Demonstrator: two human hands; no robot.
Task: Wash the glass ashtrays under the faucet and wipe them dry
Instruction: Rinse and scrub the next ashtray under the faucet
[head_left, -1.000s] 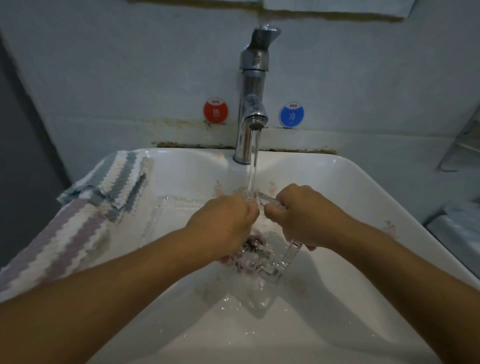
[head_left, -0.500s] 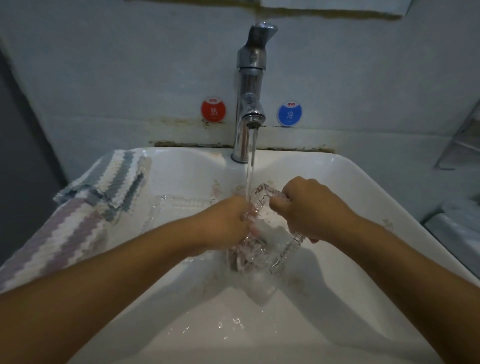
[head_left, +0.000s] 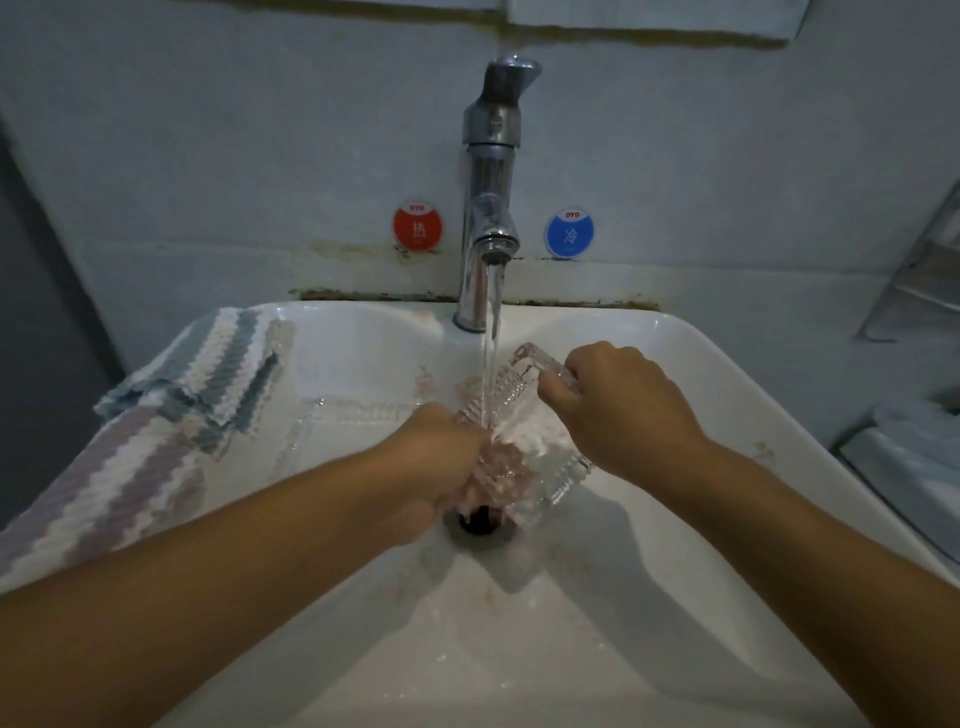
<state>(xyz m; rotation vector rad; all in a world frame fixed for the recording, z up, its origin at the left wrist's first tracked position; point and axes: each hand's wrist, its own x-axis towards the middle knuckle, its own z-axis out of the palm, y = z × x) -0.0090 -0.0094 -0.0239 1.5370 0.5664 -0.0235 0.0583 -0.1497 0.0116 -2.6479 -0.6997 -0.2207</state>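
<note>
The glass ashtray (head_left: 524, 415) is in the middle of the frame, tipped up on edge, right under the water (head_left: 491, 353) that runs from the faucet (head_left: 491, 208). It sits just over the drain (head_left: 478, 522) of the white sink (head_left: 675, 343).

The right hand (head_left: 618, 410) grips the top edge of the ashtray w/ fingers curled round the rim. The left hand (head_left: 441, 467) is at the low left side, fingers curled in against the glass & rubbing or holding it there; its fingertips are hidden, so I can't tell just how they hold.

A 2nd glass ashtray (head_left: 332, 421) lies flat in the sink, left of the hands, near the striped towel (head_left: 171, 426) that hangs over the sink's left rim. On the wall, red sticker (head_left: 417, 226) left of the faucet, blue sticker (head_left: 569, 233) right of it.

What could go wrong, I think: wet glass is slippy. If the right hand's grip slides, the ashtray may drop & chip on the hard sink, or bang the 2nd one. Water hits the tilted side & could splash out at the person. The ribbed sides may keep dirt in the grooves if the rub is too quick. The towel's end is near the wet bowl, so it may get soaked before it's used to dry.
</note>
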